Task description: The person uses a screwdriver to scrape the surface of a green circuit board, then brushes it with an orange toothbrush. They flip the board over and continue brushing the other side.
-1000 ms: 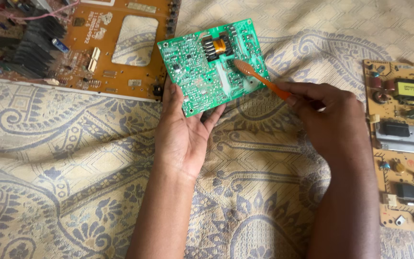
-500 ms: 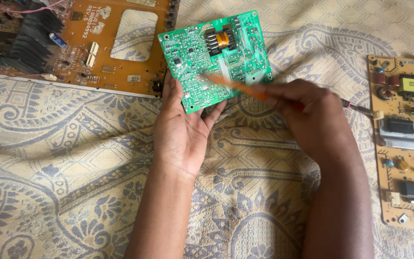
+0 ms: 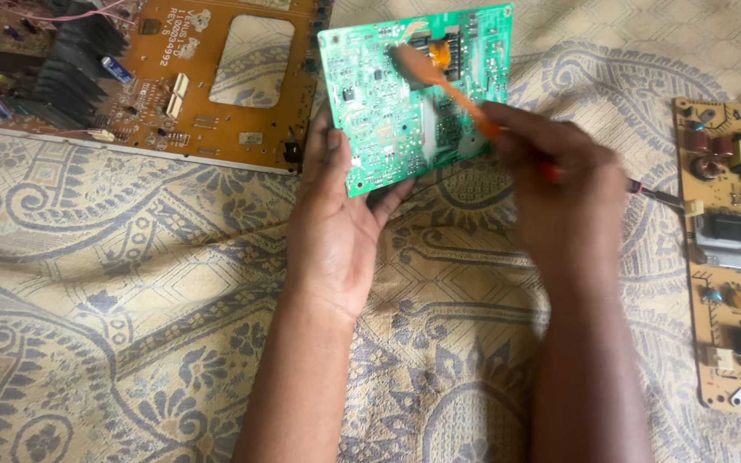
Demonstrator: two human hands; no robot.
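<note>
Green circuit board [image 3: 405,94] held, orange brush [image 3: 439,77] touching.

Small board [image 3: 405,94] between two larger boards

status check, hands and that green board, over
Left hand gripping green circuit board. Right hand holding orange brush, bristles on board. Nothing in the way.

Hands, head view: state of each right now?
Left hand: holding the green circuit board by its lower edge.
Right hand: closed on an orange brush against the board.
</note>
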